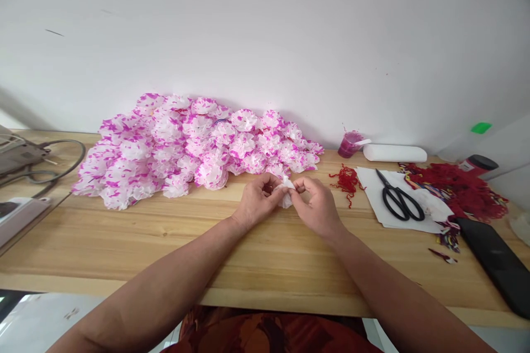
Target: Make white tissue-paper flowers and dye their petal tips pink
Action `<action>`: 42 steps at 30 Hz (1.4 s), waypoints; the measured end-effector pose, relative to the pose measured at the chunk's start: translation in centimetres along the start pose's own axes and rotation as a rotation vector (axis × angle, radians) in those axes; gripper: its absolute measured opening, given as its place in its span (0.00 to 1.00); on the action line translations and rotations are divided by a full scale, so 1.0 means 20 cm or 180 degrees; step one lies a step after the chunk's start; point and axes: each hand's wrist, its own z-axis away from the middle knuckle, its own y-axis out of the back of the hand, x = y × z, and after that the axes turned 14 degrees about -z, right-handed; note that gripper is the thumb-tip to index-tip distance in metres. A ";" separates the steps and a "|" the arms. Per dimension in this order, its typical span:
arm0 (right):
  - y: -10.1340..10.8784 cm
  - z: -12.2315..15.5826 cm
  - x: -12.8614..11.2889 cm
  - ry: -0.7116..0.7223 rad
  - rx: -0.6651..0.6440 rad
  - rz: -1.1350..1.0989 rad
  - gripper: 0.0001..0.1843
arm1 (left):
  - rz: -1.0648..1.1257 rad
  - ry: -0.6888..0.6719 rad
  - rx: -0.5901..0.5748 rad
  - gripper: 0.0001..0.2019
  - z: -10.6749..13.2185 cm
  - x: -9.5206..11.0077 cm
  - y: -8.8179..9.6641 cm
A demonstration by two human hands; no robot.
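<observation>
My left hand (256, 201) and my right hand (317, 205) meet over the wooden table (165, 242), fingers pinched on a small white piece of tissue paper (285, 192) between them. Just behind the hands lies a big heap of finished white-and-pink paper flowers (186, 149), spread along the wall.
Right of the hands are red yarn scraps (348, 179), black scissors (399, 198) on white paper sheets (372, 182), a pink cup (350, 144), a white roll (395, 153), a red yarn pile (455, 187) and a black flat object (494, 265). A machine with cables (25, 160) sits at the far left.
</observation>
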 end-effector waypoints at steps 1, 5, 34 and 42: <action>0.00 0.00 0.00 0.0019 -0.0001 0.0033 0.05 | 0.0092 0.0115 -0.0036 0.12 0.00 0.00 0.00; 0.01 0.00 -0.01 -0.0249 -0.0049 0.0016 0.05 | 0.0353 0.0310 -0.0026 0.12 -0.01 -0.02 -0.01; -0.01 0.01 -0.02 0.0074 -0.0014 0.0249 0.03 | -0.0288 -0.0406 0.0291 0.06 0.00 -0.03 -0.02; -0.01 0.00 -0.01 -0.0911 0.0021 -0.0779 0.09 | 0.0119 -0.0177 0.0087 0.08 -0.01 -0.03 -0.01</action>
